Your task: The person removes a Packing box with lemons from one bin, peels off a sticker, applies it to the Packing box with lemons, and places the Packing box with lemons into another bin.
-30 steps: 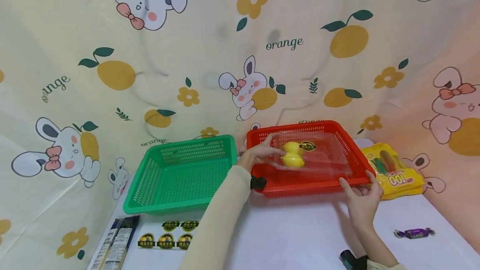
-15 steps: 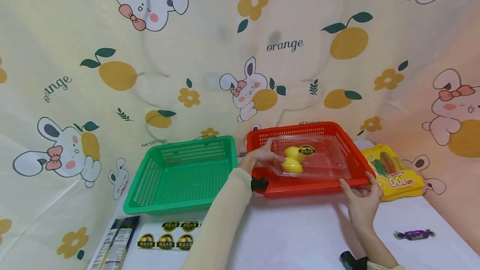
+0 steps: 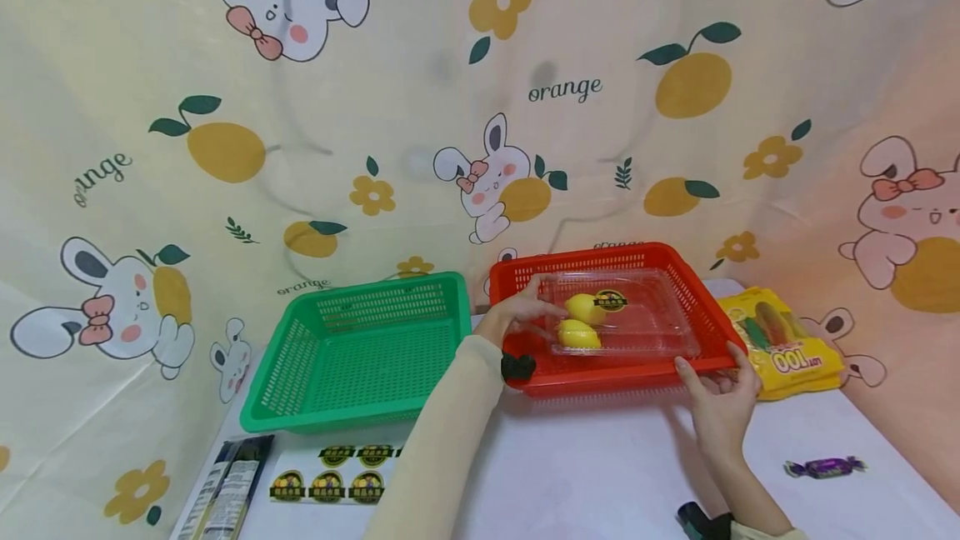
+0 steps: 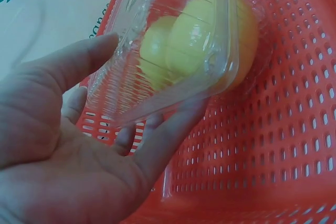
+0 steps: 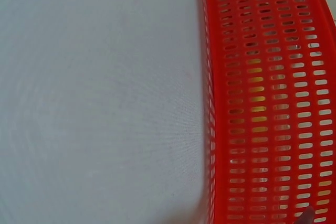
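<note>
Lemons [image 3: 583, 320] in clear clamshell [image 3: 622, 315], centre right, over red basket [image 3: 705, 307].
Left hand [image 3: 525, 311] pinches the clamshell's end; right hand [image 3: 716, 394] grips the basket rim, fingertips hidden.

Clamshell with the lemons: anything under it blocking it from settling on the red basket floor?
Nothing visible. The left hand grips the clamshell's left end, fingers underneath in the left wrist view. The red basket floor around it looks bare. The right hand holds the basket's near rim, clear of the clamshell.
</note>
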A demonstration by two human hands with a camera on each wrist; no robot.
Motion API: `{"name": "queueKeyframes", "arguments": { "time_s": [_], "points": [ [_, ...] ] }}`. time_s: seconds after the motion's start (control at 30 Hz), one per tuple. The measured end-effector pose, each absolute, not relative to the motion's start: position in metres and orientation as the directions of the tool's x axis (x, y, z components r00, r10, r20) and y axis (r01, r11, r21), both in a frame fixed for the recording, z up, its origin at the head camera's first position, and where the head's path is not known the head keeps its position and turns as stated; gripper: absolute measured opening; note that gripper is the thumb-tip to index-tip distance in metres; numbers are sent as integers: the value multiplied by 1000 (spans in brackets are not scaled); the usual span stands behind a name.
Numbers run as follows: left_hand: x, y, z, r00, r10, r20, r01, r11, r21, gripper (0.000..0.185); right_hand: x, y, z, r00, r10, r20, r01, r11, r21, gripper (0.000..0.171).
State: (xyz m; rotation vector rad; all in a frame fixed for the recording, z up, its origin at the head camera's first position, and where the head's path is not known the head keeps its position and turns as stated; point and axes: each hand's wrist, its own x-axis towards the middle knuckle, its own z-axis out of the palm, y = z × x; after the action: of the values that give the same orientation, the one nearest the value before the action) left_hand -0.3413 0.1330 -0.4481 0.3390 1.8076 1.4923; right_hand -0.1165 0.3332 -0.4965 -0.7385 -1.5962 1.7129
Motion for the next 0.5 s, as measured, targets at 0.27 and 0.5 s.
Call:
{"name": "queueKeyframes", "arguments": {
  "time_s": [0.27, 0.5],
  "points": [
    [-342, 135, -447, -704, 609, -366, -252, 269, 930, 72, -115, 331, -493, -610, 791, 49, -111, -24, -994, 74],
    [-341, 133, -446, -715, 595, -367, -264, 256, 930, 71, -116, 330, -495, -609, 791, 51, -121, -29, -992, 73]
  ]
}}
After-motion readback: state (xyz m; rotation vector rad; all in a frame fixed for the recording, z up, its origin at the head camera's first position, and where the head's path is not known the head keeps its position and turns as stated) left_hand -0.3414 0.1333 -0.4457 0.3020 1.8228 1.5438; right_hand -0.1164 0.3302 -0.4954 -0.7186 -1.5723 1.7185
